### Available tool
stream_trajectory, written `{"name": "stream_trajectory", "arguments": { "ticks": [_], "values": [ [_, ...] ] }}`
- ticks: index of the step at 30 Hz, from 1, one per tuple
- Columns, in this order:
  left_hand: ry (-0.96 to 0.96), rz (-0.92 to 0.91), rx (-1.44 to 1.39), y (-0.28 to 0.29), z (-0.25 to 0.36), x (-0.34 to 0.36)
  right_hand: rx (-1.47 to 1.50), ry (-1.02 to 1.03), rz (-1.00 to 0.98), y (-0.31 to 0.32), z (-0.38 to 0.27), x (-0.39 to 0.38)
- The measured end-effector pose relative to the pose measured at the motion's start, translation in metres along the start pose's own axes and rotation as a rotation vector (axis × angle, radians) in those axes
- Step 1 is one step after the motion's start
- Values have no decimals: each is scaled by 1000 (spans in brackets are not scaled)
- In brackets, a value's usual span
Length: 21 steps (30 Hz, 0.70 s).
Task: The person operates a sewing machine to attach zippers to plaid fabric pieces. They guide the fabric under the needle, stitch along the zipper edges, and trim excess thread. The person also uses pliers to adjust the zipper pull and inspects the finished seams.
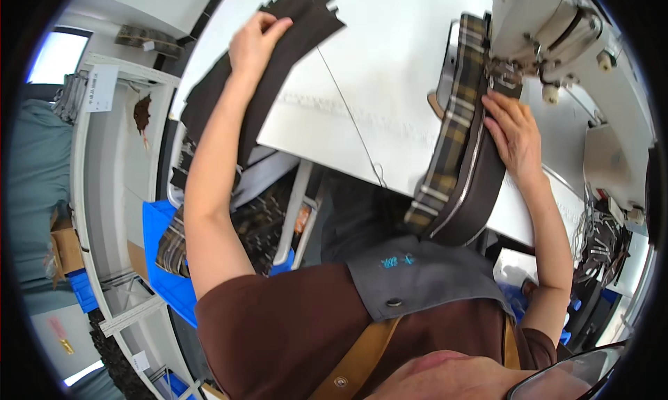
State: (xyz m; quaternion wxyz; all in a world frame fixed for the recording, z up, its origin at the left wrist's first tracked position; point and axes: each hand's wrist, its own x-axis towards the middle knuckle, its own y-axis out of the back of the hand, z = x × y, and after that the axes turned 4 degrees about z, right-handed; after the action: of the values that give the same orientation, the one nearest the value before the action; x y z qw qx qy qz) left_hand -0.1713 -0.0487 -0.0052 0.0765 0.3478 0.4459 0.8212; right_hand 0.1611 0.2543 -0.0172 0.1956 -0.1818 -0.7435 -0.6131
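While the left hand (252,48), fingers narrow, touches dark strips (276,73) at far left, the right hand (516,135) rests bent fingers on the zippered piece (485,176) at right; I cannot judge either grip.

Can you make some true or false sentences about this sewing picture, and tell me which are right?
1. The left hand touches a pile of dark pieces. True.
2. The right hand holds a pair of scissors. False: it is on the dark fabric with a zipper.
3. A plaid strip lies to the left of the right hand. True.
4. The sewing machine is on the left side of the picture. False: it is on the right.
5. A dark thread lies across the table. True.
6. The tabletop is bright red. False: it is white.
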Motion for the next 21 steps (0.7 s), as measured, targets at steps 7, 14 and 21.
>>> {"name": "stream_trajectory", "arguments": {
  "ticks": [7,14,21],
  "values": [
    [308,-82,-615,-9,-61,11,10,2,12,0,-4,0],
    [-212,325,-428,19,53,-37,-37,28,76,-4,-4,-3],
    [-632,-239,-174,24,162,-144,-37,60,102,-4,-3,0]
  ]
}}
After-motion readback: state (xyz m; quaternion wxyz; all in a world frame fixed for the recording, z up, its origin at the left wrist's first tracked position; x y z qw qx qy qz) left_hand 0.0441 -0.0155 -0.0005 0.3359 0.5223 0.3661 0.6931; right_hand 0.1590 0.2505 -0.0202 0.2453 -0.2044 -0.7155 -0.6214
